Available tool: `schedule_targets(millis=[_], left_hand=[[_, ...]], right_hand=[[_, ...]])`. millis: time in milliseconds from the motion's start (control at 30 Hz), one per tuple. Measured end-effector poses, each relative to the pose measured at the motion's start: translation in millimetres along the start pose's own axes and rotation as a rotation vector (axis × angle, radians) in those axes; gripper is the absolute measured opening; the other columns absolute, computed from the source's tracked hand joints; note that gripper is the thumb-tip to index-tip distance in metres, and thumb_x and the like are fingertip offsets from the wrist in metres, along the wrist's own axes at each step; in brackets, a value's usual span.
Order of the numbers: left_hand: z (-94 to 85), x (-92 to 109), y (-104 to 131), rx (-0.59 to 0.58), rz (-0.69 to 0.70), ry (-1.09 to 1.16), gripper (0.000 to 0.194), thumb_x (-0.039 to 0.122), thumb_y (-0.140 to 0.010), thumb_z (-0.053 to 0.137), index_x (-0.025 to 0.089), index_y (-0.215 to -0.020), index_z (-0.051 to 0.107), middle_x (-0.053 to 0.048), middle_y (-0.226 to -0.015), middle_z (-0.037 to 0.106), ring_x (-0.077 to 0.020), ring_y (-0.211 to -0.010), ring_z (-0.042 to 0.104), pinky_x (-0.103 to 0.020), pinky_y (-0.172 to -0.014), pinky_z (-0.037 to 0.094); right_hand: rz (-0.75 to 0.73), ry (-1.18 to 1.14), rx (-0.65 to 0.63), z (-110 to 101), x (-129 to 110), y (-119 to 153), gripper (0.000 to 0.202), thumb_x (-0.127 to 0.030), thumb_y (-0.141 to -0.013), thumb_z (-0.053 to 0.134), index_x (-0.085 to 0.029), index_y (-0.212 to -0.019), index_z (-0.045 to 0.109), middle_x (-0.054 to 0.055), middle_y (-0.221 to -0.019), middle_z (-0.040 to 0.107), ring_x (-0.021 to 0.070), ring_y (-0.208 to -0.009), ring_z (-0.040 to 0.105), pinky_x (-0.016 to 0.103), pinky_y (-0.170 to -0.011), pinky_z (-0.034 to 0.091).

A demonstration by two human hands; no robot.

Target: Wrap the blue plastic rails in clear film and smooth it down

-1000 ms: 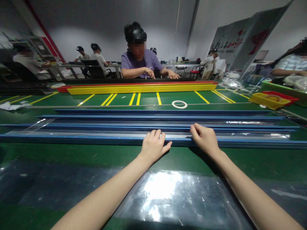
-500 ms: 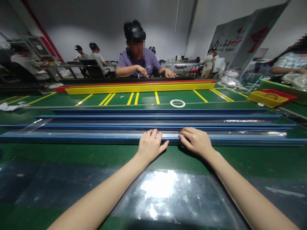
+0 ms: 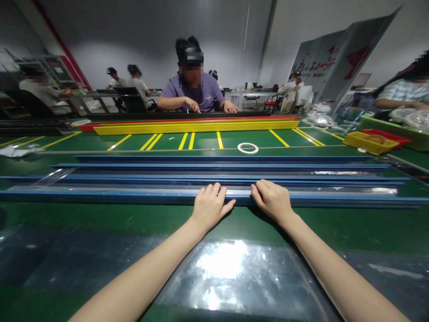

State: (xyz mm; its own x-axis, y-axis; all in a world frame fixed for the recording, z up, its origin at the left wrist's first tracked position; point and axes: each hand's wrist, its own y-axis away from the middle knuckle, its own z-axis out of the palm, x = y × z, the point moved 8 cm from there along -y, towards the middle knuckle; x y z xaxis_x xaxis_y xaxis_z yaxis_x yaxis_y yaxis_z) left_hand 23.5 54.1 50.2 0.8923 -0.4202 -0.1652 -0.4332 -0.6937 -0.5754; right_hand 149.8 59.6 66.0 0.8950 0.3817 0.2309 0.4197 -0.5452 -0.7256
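Observation:
A long blue plastic channel strip (image 3: pixel 134 197) lies across the green table, with clear film (image 3: pixel 375 191) along its inside. My left hand (image 3: pixel 209 205) is closed over its near edge, fingers bent over the top and thumb stretched to the right along the front. A short way to the right, my right hand (image 3: pixel 272 200) is closed at the same edge, its fingers curled and thumb close to the index finger. What lies under those fingertips is hidden. Behind it are more blue strips (image 3: pixel 214 166). A clear plastic sheet (image 3: pixel 234 286) lies flat under my forearms.
Beyond a seam in the table sit a white tape ring (image 3: pixel 248 148) and a yellow strip (image 3: pixel 197 127). Yellow and red trays (image 3: pixel 370 142) are at the right, near a green bin (image 3: pixel 385 126). A co-worker in a purple shirt (image 3: pixel 201 91) works opposite.
My right hand's fingers have curled in more, and the hand has shifted slightly left. My left hand keeps its place on the strip. The whole view has shifted slightly.

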Motion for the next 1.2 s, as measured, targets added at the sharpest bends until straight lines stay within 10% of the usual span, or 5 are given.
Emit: schedule_targets(millis=[467,800,1200], left_hand=[[-1.6,-3.1,3.2,0.042,0.008,0.007,0.033,0.046,-0.083,0.04,0.017,-0.075,0.054,-0.003,-0.072,0.055,-0.017,-0.069,0.05,-0.03,-0.061,0.028],[-0.8,-4.1,2.6,0.054,0.009,-0.002,0.034,0.049,-0.081,0.043,0.017,-0.074,0.054,-0.003,-0.07,0.056,-0.0179,-0.069,0.05,-0.03,-0.061,0.027],[-2.5,-3.6,3.3,0.088,0.012,0.0,0.035,0.049,-0.079,0.046,0.016,-0.071,0.055,-0.003,-0.067,0.057,-0.0178,-0.066,0.05,-0.03,-0.06,0.028]], right_hand=[[0.159,0.049,-0.172,17.4,16.2,-2.8,0.041,-0.026,-0.083,0.029,-0.015,-0.054,0.055,0.005,-0.053,0.059,0.0107,-0.045,0.048,0.025,-0.045,0.017],[0.476,0.232,-0.383,16.6,93.5,32.4,0.041,-0.029,-0.08,0.031,-0.015,-0.057,0.062,0.009,-0.061,0.065,0.0147,-0.05,0.054,0.025,-0.046,0.018],[0.544,0.248,-0.235,8.0,114.2,45.9,0.037,-0.03,-0.077,0.035,-0.015,-0.052,0.058,0.007,-0.057,0.062,0.0121,-0.047,0.047,0.023,-0.047,0.02]])
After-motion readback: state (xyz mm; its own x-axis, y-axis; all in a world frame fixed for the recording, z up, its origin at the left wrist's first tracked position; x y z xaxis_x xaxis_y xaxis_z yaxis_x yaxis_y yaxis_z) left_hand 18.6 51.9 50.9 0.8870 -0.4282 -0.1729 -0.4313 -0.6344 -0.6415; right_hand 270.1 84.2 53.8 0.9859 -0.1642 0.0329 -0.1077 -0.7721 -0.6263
